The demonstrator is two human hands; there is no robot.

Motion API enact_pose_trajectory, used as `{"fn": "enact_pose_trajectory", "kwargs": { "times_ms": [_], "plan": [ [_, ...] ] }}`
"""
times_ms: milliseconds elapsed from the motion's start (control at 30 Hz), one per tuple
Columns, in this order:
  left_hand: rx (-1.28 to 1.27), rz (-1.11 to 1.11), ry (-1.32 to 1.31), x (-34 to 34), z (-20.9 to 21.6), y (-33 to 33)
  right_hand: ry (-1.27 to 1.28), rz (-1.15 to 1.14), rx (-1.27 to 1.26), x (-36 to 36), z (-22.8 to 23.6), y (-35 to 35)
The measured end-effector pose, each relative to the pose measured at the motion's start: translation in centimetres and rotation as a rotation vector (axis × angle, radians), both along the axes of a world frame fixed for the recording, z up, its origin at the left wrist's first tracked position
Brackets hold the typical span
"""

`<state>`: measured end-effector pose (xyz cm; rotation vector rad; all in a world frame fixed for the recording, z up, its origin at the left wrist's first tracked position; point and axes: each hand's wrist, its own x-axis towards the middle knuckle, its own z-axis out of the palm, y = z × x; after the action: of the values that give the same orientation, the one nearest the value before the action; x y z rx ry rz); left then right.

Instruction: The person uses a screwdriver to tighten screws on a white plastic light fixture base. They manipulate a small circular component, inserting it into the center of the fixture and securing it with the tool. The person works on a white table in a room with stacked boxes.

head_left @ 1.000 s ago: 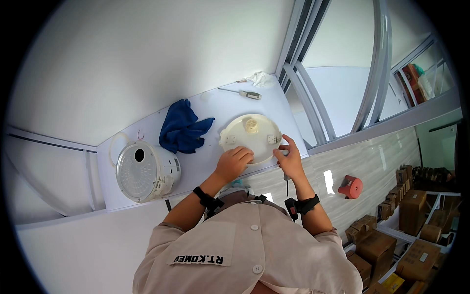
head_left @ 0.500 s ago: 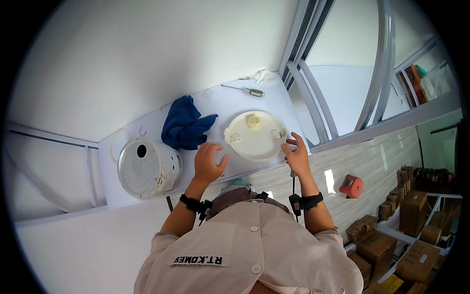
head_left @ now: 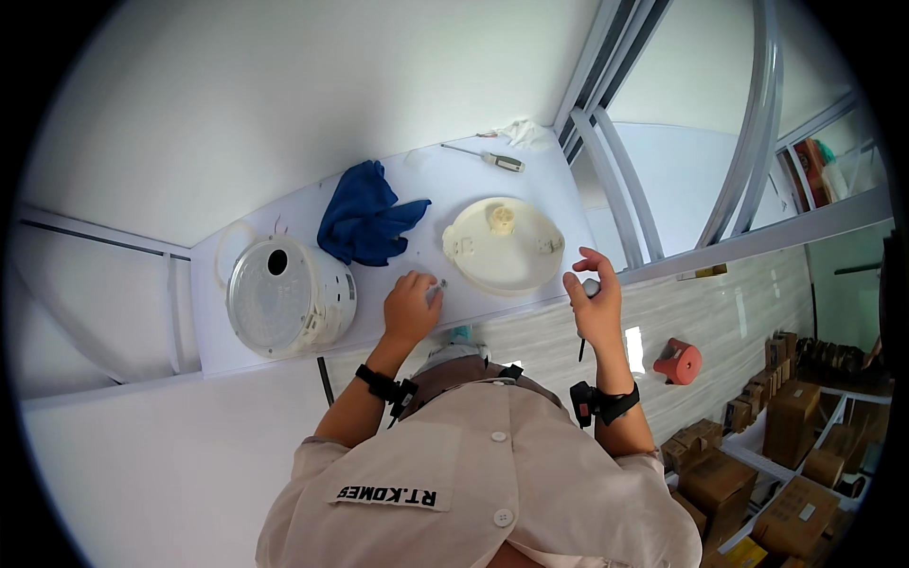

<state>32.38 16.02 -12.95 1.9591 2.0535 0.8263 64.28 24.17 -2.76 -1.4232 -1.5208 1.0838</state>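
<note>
My left hand [head_left: 413, 307] is over the worktop's near edge, its fingers curled and thumb drawn in. A small pale piece [head_left: 439, 285] shows at its fingertips, too small to name. Off the worktop's edge, my right hand [head_left: 597, 301] grips a screwdriver [head_left: 591, 287] by its grey handle, the dark shaft pointing down; index finger and thumb stay spread. Between the hands lies a round cream plastic cover [head_left: 516, 260], inner side up, with a raised round boss and two small fittings. A blue cloth [head_left: 365, 218] lies crumpled left of it.
A white cylindrical appliance body [head_left: 275, 303] with a dark round hole stands at the left of the worktop [head_left: 407, 180]. A second screwdriver [head_left: 502, 162] and a white rag [head_left: 524, 133] lie toward the back wall. On the floor are a red stool [head_left: 679, 362] and cardboard boxes [head_left: 800, 502].
My right hand has turned and moved away from the cover's edge, bringing the screwdriver handle into sight. My left fingers have closed in, with a small pale piece now showing at their tips.
</note>
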Motion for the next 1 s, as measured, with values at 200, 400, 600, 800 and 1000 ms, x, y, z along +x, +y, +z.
{"fn": "enact_pose_trajectory", "kwargs": {
  "times_ms": [200, 400, 600, 800, 1000],
  "plan": [
    [-0.059, 0.091, 0.045, 0.8, -0.7, -0.9, 0.136, 0.304, 0.061, -0.5, 1.6, -2.8],
    [-0.025, 0.093, 0.022, 0.6, -1.4, -1.3, 0.366, 0.34, 0.038, -2.1, 5.3, -4.3],
    [-0.074, 0.109, 0.05, 0.7, -2.1, -0.5, 0.178, 0.321, 0.075, -1.7, 3.4, -4.0],
    [-0.089, 0.08, -0.042, 0.0, -1.4, -0.3, 0.22, 0.258, 0.022, -1.8, 4.7, -3.9],
    [-0.041, 0.008, -0.438, -1.6, 1.2, -0.2, 0.395, 0.246, 0.148, -3.4, 7.3, -3.8]
  ]
}}
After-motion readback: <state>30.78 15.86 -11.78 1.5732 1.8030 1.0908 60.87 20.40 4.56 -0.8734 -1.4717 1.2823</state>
